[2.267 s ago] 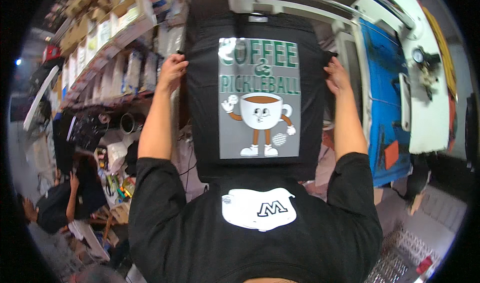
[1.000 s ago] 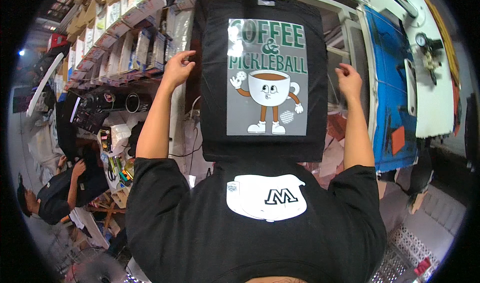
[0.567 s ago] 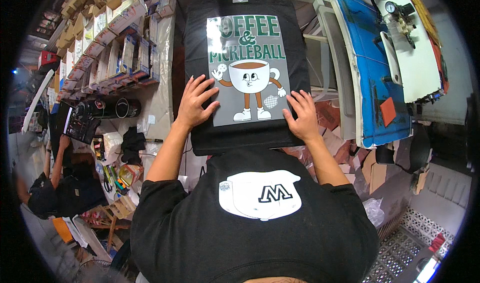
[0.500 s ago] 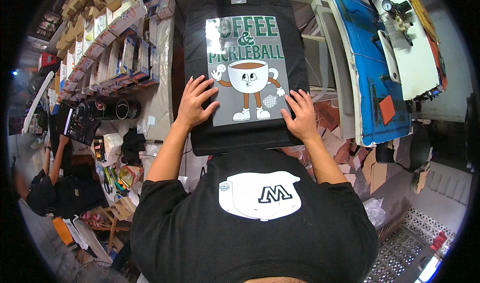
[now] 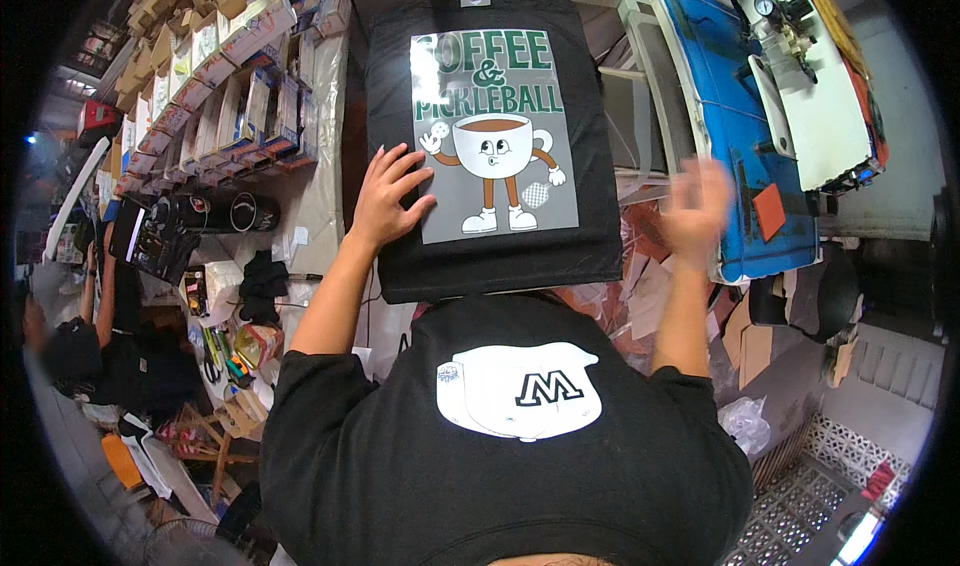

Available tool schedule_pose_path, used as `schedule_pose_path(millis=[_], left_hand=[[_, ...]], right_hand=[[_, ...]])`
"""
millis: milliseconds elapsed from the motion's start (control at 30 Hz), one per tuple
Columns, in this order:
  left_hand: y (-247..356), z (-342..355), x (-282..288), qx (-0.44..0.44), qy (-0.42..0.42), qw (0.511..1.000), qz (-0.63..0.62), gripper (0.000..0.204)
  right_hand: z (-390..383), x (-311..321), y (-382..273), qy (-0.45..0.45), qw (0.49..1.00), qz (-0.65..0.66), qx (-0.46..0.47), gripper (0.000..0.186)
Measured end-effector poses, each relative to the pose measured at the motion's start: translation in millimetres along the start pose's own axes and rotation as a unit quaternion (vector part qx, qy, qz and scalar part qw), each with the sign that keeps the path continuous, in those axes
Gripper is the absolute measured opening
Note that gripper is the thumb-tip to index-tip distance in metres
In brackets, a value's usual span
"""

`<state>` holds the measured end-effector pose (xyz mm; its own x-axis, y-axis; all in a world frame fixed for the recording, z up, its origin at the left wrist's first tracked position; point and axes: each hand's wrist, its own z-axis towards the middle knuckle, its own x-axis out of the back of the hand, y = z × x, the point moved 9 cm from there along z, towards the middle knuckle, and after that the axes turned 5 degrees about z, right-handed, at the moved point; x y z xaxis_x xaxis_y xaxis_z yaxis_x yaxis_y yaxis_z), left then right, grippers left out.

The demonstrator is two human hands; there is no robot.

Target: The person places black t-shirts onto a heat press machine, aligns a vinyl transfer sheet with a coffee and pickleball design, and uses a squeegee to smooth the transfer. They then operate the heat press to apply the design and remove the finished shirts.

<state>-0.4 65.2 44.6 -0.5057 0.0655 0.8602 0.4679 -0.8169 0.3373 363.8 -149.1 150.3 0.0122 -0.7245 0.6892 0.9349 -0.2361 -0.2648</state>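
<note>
1. Black shirt point(image 5: 500, 262): lies flat before the person, collar outward, long axis running away from the body; its support is hidden.
2. Cardboard boxes point(image 5: 240, 116): rows at left.
3. Blue panel point(image 5: 735, 91): at right.
4. Printed sheet point(image 5: 494, 138): on the shirt, lengthwise too, picture upright.
5. Left hand point(image 5: 392, 199): fingers spread across the sheet's left edge.
6. Right hand point(image 5: 697, 209): blurred, off the shirt; cannot tell its grip.

We note rows of cardboard boxes point(image 5: 245, 28), several open, along the pale surface point(image 5: 318, 198) on the left. Nearer the lower left, we record a black cylinder point(image 5: 212, 213), a bunched black cloth point(image 5: 263, 288) and dark-handled scissors point(image 5: 212, 369). Toward the left edge, we observe a person point(image 5: 145, 374) in dark clothing. On the right, we find brown cardboard pieces point(image 5: 740, 334) and a crumpled clear plastic bag point(image 5: 745, 423) near a grey lattice point(image 5: 790, 498).
</note>
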Motion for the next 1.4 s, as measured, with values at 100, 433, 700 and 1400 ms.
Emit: schedule_pose_path(millis=[100,433,700,1400], left_hand=[[0,-1,0,0.000,0.001,1.000,0.001,0.041],[-1,-1,-7,-0.031,0.019,0.999,0.006,0.039],[2,-2,-4,-0.033,0.025,0.999,0.015,0.037],[-59,-51,40,0.213,0.139,0.960,-0.119,0.017]], right_hand=[[39,107,82,0.185,0.970,-0.161,0.004,0.030],[66,120,239,-0.112,0.912,-0.307,-0.249,0.078],[64,112,188,-0.112,0.931,-0.289,-0.194,0.077],[43,67,-136,0.023,0.997,0.058,0.044,0.119]])
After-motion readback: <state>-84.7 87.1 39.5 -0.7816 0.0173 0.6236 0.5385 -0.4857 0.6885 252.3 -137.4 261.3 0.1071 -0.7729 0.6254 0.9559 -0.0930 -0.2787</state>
